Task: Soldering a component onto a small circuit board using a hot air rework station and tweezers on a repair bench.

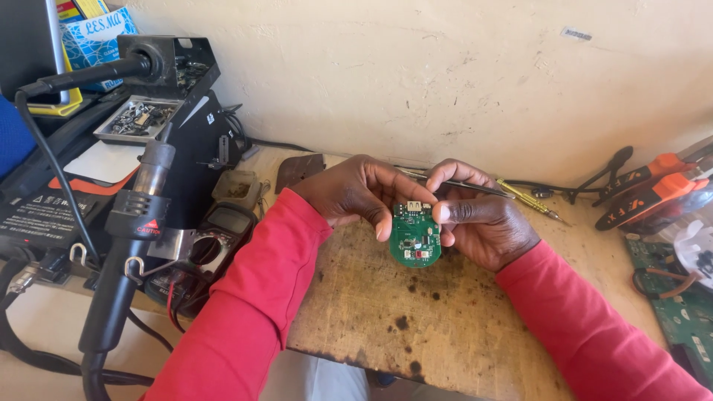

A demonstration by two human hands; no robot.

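Observation:
A small green circuit board [414, 238] with a rounded lower end is held up over the stained wooden board [416, 319]. My left hand [349, 193] pinches its left edge with thumb and fingers. My right hand [483, 223] grips its right edge, thumb pressed on the upper right of the board. A thin metal tool [475, 187], like tweezers, lies across the back of my right hand's fingers. Both arms wear red sleeves.
A hot-air handpiece [134, 223] stands in its holder at left, with a black station [44, 215] and a tray of small parts [137, 119]. A multimeter [223, 230] lies beside it. A screwdriver [531, 200], orange-handled pliers [653, 189] and another green board [679, 304] lie at right.

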